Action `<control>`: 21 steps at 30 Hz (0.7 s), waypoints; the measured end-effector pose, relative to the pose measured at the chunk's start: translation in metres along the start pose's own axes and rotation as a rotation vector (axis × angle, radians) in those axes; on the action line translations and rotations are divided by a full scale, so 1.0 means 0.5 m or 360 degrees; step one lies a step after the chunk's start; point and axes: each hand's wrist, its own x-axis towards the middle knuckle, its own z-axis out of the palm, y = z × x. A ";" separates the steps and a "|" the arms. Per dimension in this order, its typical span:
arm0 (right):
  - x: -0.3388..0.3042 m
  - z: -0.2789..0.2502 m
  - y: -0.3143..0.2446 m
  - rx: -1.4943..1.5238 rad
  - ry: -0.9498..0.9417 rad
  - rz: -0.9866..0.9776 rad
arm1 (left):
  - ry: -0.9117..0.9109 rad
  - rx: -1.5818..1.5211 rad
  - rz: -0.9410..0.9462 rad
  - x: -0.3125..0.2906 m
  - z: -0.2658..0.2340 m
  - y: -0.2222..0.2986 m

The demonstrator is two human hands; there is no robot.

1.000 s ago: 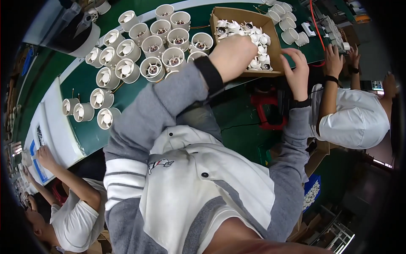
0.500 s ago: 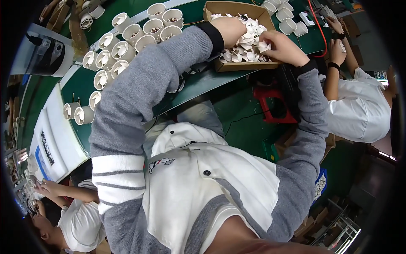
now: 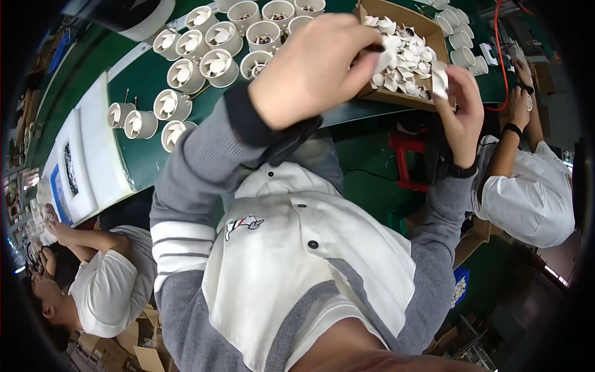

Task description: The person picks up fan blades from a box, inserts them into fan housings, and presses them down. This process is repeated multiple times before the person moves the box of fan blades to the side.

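Observation:
My left hand [image 3: 316,71] is raised near the cardboard box [image 3: 437,31], its thumb and fingers pinching a white fan impeller [image 3: 389,52]. Just beyond the box's near right corner, my right hand [image 3: 462,115] grips a second white impeller [image 3: 439,82] between thumb and fingertips. Many loose white impellers [image 3: 406,65] fill the box in a heap. To the left stand rows of white cylindrical housings [image 3: 220,68]; some have impellers seated inside, while others, like one housing [image 3: 264,36], show copper-coloured windings. My left hand and wrist hide part of these rows.
More white housings [image 3: 462,40] stand on the green table [image 3: 139,80] beyond the box, near a red cable [image 3: 498,56]. A red stool [image 3: 406,161] is below the table edge. Co-workers in white shirts sit at right [image 3: 527,192] and left [image 3: 111,291].
Both hands have lifted out of the impeller heap, each now holding an impeller. They have come back toward me. The whole view has shifted, with the box now farther right.

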 end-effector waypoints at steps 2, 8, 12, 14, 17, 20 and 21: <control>-0.036 0.042 -0.027 0.0109 -0.0153 -0.0293 | -0.0079 -0.0039 -0.0382 -0.104 -0.052 0.021; -0.115 0.188 -0.083 0.0277 -0.0592 -0.0102 | -0.0162 0.0029 -0.1053 -0.304 -0.072 -0.039; -0.097 0.261 -0.065 -0.0012 -0.0470 -0.0099 | -0.0148 0.0555 -0.1142 -0.314 -0.057 -0.066; -0.089 0.278 -0.069 -0.0102 -0.0479 -0.0093 | -0.0095 0.0667 -0.1181 -0.308 -0.060 -0.065; -0.084 0.287 -0.073 -0.0119 -0.0508 -0.0057 | 0.0007 0.0892 -0.1244 -0.298 -0.077 -0.061; -0.078 0.285 -0.077 -0.0067 -0.0556 0.0008 | 0.0034 0.0706 -0.0914 -0.308 -0.102 -0.039; -0.074 0.284 -0.079 -0.0125 -0.0585 -0.0052 | 0.0032 0.0702 -0.0917 -0.313 -0.105 -0.043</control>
